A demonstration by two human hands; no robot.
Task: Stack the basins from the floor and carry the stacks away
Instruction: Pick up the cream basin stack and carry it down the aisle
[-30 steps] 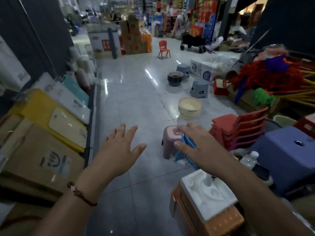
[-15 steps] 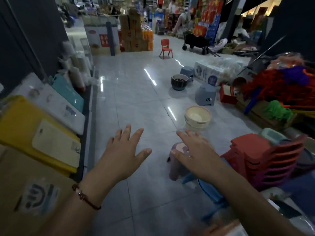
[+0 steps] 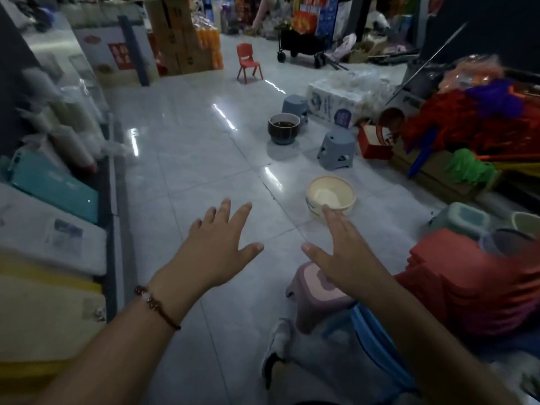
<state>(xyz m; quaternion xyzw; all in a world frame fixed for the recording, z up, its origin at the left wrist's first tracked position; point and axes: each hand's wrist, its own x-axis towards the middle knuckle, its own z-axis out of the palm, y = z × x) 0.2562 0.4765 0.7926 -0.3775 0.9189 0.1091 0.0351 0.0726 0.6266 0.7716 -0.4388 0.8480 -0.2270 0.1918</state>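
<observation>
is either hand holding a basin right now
No, the left hand and right hand are both spread open and empty, short of the cream basin on the floor.

Left hand (image 3: 217, 249), right hand (image 3: 346, 255) outstretched, empty

Pretty dim overall, kind of murky and bluish, with the only real brightness coming from streaks of overhead light glaring off the glossy floor tiles (image 3: 187, 159). Wide-angle lens bends everything at the edges, and the left-side shelves (image 3: 52, 200) and bottom right corner are smeared with motion blur. Far background is soft too.
</observation>
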